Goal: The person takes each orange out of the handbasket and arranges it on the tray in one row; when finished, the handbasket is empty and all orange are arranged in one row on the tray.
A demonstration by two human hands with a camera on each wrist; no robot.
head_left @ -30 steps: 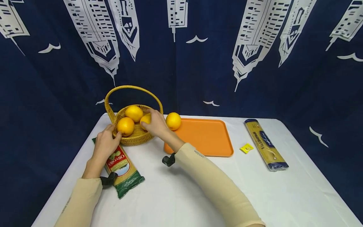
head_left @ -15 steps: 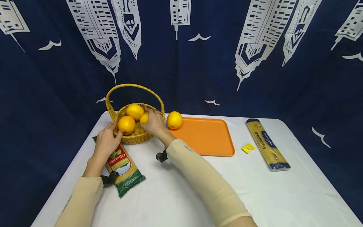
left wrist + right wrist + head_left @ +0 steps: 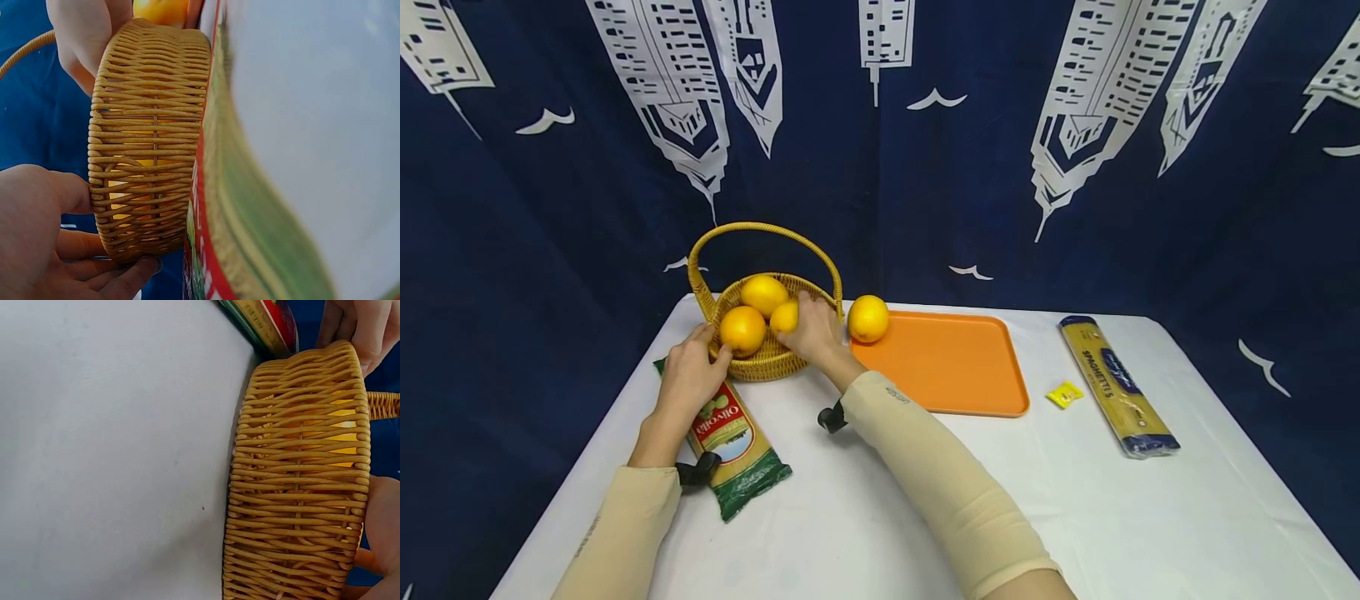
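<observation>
Wicker basket point(image 3: 767, 367), left of frame centre, three oranges point(image 3: 742, 331) inside — your left hand point(image 3: 691, 375) gripping rim, your right hand's point(image 3: 817, 329) fingers curled round basket's rightmost orange point(image 3: 784, 317). Plastic tray point(image 3: 943, 362) — right of centre.

Head camera faces forward and down; wrist cameras closely share the basket point(image 3: 150, 140).

The white-covered table point(image 3: 835, 533) bears a wicker basket point(image 3: 769, 368), Olivoila packet point(image 3: 741, 450), orange tray point(image 3: 947, 367), yellow sachet point(image 3: 1064, 394) and spaghetti pack point(image 3: 1117, 387).
</observation>
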